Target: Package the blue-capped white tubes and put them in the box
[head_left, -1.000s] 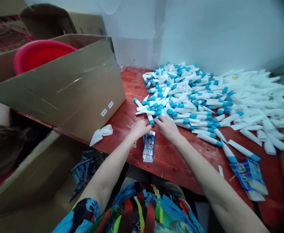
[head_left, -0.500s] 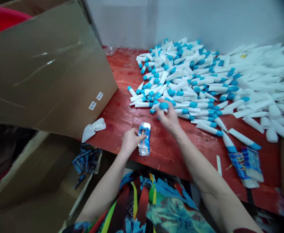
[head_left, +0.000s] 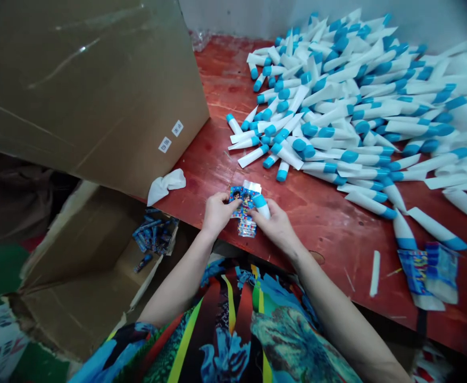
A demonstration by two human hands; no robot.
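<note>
My left hand (head_left: 216, 215) pinches a small blue printed plastic sleeve (head_left: 236, 194) by its edge, just above a stack of the same sleeves (head_left: 248, 227) on the red table. In my right hand (head_left: 277, 227) is a white tube with a blue cap (head_left: 261, 206), its capped end tilted up toward the sleeves. The right fingertips are close to the sleeve, and whether they touch it cannot be made out. Beyond both hands lies a large pile of similar blue-capped white tubes (head_left: 317, 127).
A big cardboard box (head_left: 109, 96) stands at the left of the red table (head_left: 225, 69). Below it, an open carton (head_left: 77, 298) holds several blue wrapped tubes (head_left: 153, 234). Crumpled white tissue (head_left: 167, 185) lies by the edge; blue printed packets (head_left: 441, 274) lie at the right.
My right hand has come back from the pile toward my left hand, bringing a tube. My left hand now has a sleeve shifted left off the stack. The view has tilted down.
</note>
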